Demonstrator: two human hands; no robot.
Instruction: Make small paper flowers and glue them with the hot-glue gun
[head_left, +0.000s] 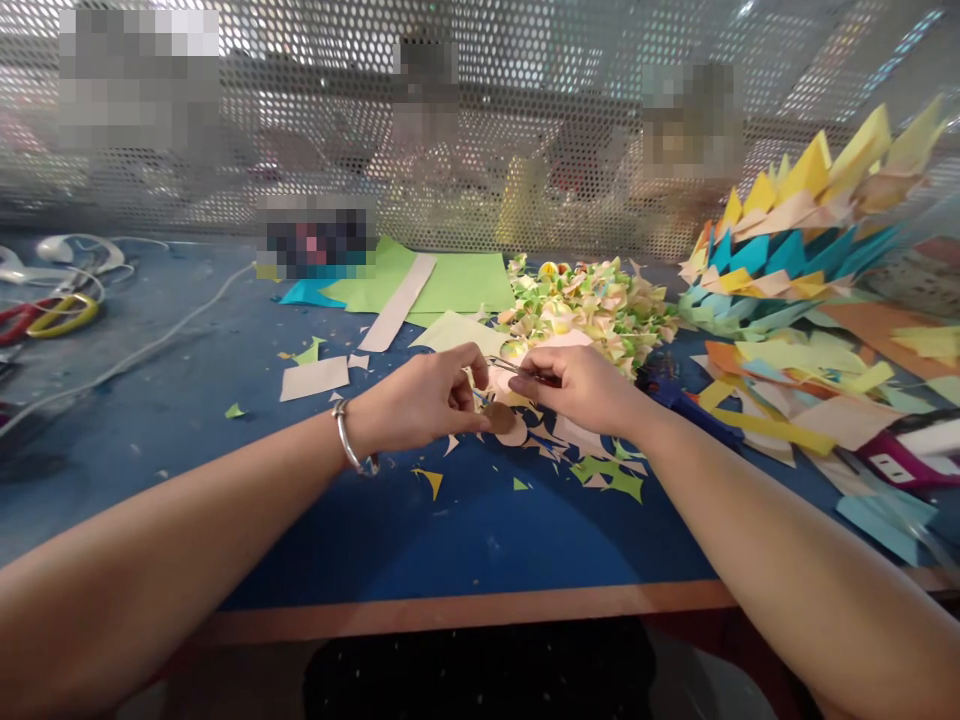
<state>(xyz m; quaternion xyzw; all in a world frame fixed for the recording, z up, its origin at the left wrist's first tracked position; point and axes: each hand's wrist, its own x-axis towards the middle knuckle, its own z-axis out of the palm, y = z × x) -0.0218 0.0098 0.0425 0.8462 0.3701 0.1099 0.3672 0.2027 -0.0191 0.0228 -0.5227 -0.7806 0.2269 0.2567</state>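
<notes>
In the head view, the person's two hands are working close together over the middle of a blue surface [480,545]. The right hand [589,385] is gripping a thin metal tool [510,367] between thumb and fingers, its narrow end pointing toward the left hand [416,395]. The left hand, wearing a silver bangle [344,430] at the wrist, is curling its fingers, the thumb tip lying at the edge of a small brown disc [501,417]; whether it is pinching the disc cannot be told. A pale disc [514,432] is showing just beside it, and green scraps [619,482] are lying between the hands and the near edge.

Beyond the hands, a pile of small folded papers [592,310] is sitting toward the far edge, with a green sheet [472,280] to its left and a pale strip [397,303] crossing that sheet. A spiky layered paper piece [787,255] is standing toward the far right corner. Yellow and red handles [64,315] are resting toward the left edge, near a white cord [157,350].
</notes>
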